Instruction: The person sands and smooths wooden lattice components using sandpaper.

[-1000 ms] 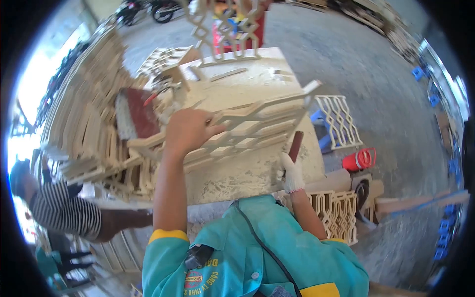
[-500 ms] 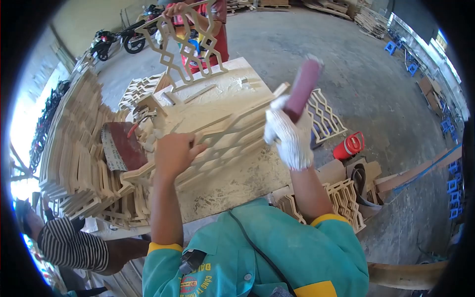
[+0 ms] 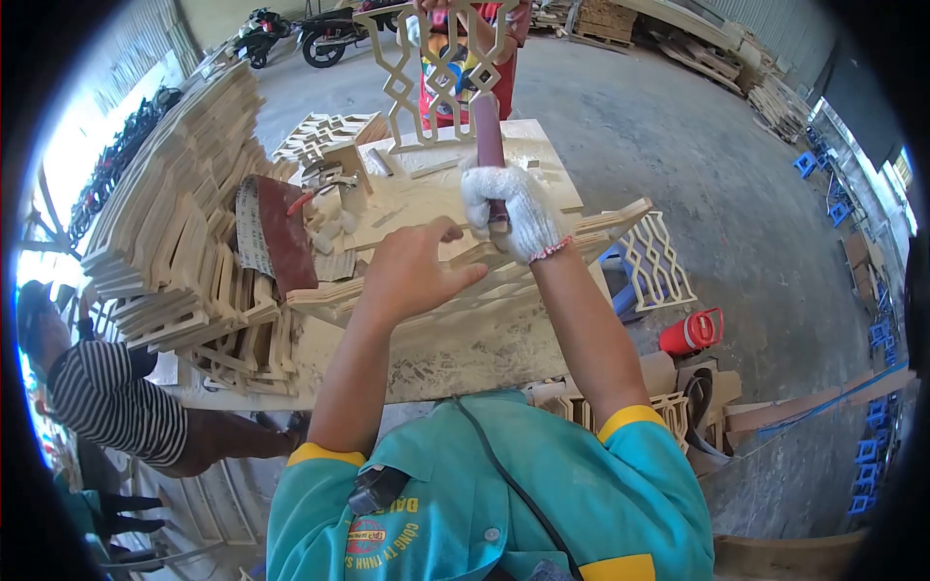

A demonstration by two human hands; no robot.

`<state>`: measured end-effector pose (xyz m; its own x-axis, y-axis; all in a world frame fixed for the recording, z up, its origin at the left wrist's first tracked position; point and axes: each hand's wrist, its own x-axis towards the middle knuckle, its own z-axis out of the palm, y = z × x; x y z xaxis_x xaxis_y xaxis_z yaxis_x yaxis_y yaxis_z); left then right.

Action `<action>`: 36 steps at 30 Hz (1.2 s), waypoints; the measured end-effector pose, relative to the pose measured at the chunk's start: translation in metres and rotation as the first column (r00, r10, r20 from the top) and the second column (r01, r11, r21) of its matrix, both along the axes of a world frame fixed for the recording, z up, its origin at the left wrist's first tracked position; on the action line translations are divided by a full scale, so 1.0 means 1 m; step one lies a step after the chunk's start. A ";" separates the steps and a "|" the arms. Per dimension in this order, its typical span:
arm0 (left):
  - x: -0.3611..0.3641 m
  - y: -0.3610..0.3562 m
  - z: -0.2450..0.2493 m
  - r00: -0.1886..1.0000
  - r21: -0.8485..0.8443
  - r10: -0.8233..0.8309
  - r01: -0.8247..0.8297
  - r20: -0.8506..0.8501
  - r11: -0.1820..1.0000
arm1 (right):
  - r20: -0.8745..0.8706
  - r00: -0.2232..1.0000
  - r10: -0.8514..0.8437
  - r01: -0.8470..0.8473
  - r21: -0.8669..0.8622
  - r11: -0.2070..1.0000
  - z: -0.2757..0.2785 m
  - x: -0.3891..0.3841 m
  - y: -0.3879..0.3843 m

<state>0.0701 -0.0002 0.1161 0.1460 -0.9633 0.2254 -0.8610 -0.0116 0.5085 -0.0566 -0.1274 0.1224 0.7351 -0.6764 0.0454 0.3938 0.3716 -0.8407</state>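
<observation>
My right hand, in a white knit glove, is wrapped round a sanding block covered in reddish-brown sandpaper, which points away from me. Below it, a pale wooden lattice panel crosses the workbench in front of me. Bare, with thumb and fingers apart, my left hand is over the panel's left half and overlaps its upper edge. A loose sandpaper sheet curls up left of that hand.
Stacked lattice pieces rise at the left. Across the bench, a person in red holds another lattice panel. A person in a striped shirt is at lower left. On the right floor stand a red jug and a lattice panel.
My right hand has brought the sanding block left and down over the lattice panel. My left hand has shifted right, its fingers spreading. The view has tilted up a little.
</observation>
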 end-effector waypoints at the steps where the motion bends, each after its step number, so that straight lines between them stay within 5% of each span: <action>1: -0.002 0.001 0.004 0.995 -0.011 0.035 -0.036 -0.092 0.999 | -0.019 1.000 0.017 -0.017 -0.014 1.000 -0.004 -0.001 -0.001; 5: -0.009 -0.002 0.014 0.971 -0.204 0.107 -0.151 -0.213 0.967 | -0.049 0.998 -0.040 0.038 -0.029 0.999 -0.013 0.006 -0.003; 11: -0.018 -0.021 0.028 0.999 -0.503 -0.054 0.047 0.000 0.863 | -0.056 0.998 -0.017 0.016 -0.018 1.000 -0.026 0.003 -0.005; 16: -0.021 -0.033 0.006 0.982 -0.553 -0.177 0.112 -0.066 0.826 | -0.009 0.990 -0.139 0.139 0.179 0.974 -0.019 0.002 0.014; 26: -0.023 -0.023 0.006 0.955 -0.536 -0.217 0.077 -0.204 0.841 | -0.079 0.995 -0.063 0.064 0.003 0.998 -0.026 -0.007 0.015; 29: -0.021 -0.025 0.005 0.941 -0.514 -0.229 0.072 -0.249 0.855 | -0.229 0.969 -0.093 0.035 -0.245 0.969 -0.016 -0.007 0.018; 32: -0.020 -0.026 0.004 0.922 -0.493 -0.241 0.064 -0.303 0.867 | -0.187 0.977 -0.100 0.090 -0.061 0.994 -0.021 -0.007 0.019; 36: -0.023 -0.024 0.006 0.913 -0.492 -0.214 0.018 -0.347 0.871 | -0.240 0.970 -0.025 0.016 -0.040 0.999 -0.024 -0.010 0.012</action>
